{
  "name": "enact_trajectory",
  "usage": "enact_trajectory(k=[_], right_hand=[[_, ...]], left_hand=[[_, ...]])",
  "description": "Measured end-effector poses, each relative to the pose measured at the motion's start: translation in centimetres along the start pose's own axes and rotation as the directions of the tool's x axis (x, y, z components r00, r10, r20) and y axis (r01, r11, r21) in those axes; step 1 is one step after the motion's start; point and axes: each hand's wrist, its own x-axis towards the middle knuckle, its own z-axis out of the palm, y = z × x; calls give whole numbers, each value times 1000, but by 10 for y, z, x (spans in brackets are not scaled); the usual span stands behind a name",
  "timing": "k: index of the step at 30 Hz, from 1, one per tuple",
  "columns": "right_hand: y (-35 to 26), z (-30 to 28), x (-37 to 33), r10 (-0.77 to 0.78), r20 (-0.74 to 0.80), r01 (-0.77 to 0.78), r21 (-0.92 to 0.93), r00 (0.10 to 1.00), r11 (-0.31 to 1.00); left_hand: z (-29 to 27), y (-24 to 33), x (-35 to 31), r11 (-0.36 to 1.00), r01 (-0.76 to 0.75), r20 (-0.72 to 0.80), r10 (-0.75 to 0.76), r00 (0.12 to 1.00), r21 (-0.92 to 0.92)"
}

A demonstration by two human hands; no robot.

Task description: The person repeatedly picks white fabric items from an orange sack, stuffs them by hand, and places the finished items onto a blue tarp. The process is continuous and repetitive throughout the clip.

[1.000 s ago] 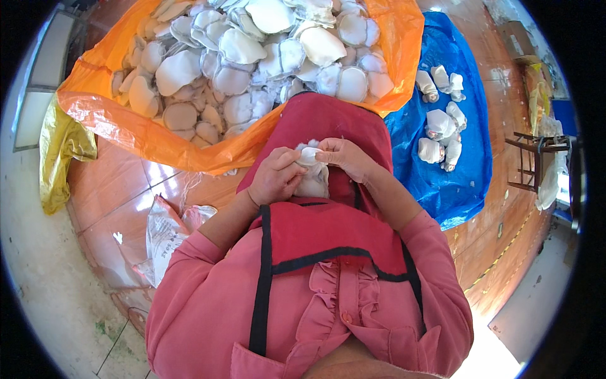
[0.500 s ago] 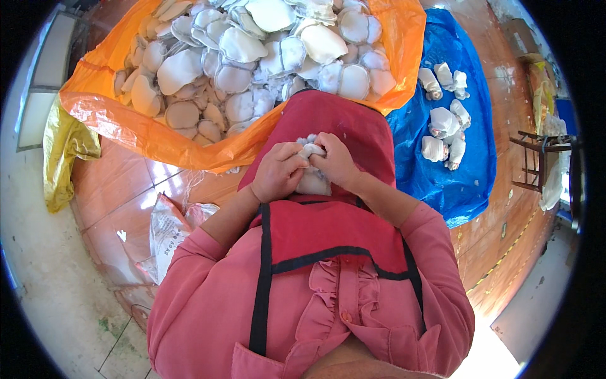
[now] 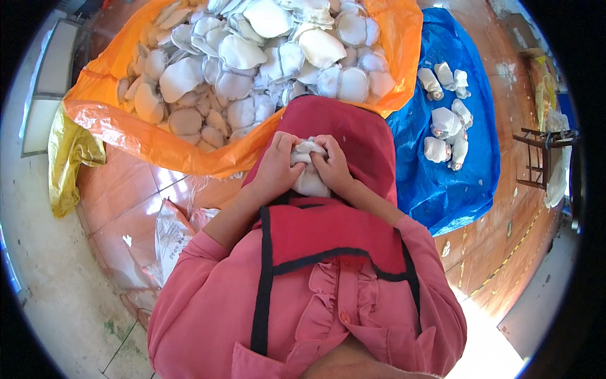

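Over the dark red apron point(image 3: 363, 136) on my lap, both hands work on one white fabric piece point(image 3: 311, 183) that looks like a sewn plush part. My left hand point(image 3: 278, 167) grips its left edge, fingers bent and thumb pressed in. From the other side my right hand point(image 3: 332, 165) pinches the bunched upper edge, thumb pointing inward. The cloth is folded over at the top and hangs down smooth and rounded between the hands. Fingertips partly hide the upper edge.
Ahead lies a large orange sack point(image 3: 208, 165) heaped with flat white fabric pieces point(image 3: 243, 52). To the right, a blue plastic sheet point(image 3: 457, 183) carries several stuffed-looking white pieces point(image 3: 445, 122). A white bag point(image 3: 169, 234), a yellow sack point(image 3: 66, 164) and a wooden stool point(image 3: 536, 155) stand around.
The grey fluff at the piece's top no longer shows; white folded cloth is there now. My left hand has turned, its fingers pointing up more, and both hands sit slightly wider apart.
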Motion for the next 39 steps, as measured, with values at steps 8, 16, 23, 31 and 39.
enact_trajectory(k=[8, 16, 23, 31, 39], right_hand=[[-19, -28, 0, 100, 263, -81, -82, 959, 993], [-28, -36, -6, 46, 348, -36, -38, 936, 999], [-11, -32, -26, -137, 223, 151, -47, 965, 987], [-9, -28, -27, -63, 181, 88, -138, 982, 987], [-8, -18, -24, 222, 61, -210, -164, 973, 964]], left_hand=[[1, 4, -2, 999, -4, 35, 2, 999, 45], [-43, -4, 9, 912, 286, 532, -93, 842, -294], [-25, -20, 3, 819, 363, 563, -60, 824, -444], [-20, 8, 11, 962, 223, 484, -122, 866, -155], [2, 1, 6, 988, 127, 345, -89, 934, -90]])
